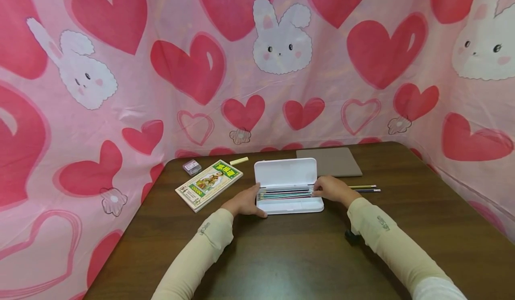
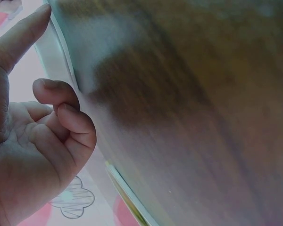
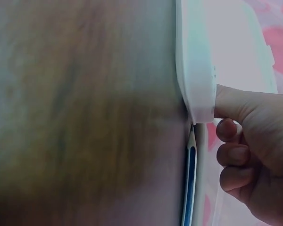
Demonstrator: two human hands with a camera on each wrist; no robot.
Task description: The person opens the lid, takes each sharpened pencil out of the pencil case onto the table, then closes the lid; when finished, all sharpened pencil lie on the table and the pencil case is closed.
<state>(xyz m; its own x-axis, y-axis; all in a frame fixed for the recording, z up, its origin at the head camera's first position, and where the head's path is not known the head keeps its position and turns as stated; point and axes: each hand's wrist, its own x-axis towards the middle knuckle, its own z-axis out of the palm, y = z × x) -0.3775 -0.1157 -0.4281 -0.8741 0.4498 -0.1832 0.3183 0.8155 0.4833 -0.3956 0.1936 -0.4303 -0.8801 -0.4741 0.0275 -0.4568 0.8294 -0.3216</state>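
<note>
A white pencil case (image 1: 285, 171) stands with its lid raised, several pencils (image 1: 285, 195) lying lengthwise inside. My left hand (image 1: 244, 201) holds the case's left end, its thumb at the front corner and fingers toward the hinge; in the left wrist view, the thumb (image 2: 23, 35) stretches along the case and other fingers curl. At the opposite end, my right hand (image 1: 333, 188) reaches over the wall to the pencils' ends. The right wrist view shows its other fingers (image 3: 236, 155) curled outside; the tips inside are hidden, so I cannot tell whether they pinch a pencil.
Two pencils (image 1: 364, 188) lie right of the case, partly behind my right hand. A grey-brown flat rectangle (image 1: 339, 162) sits behind it. To the left are an illustrated book (image 1: 209, 184), a small purple-and-white box (image 1: 192, 167) and a pale yellow strip (image 1: 239, 161). Patterned cloth (image 1: 281, 85) borders the table.
</note>
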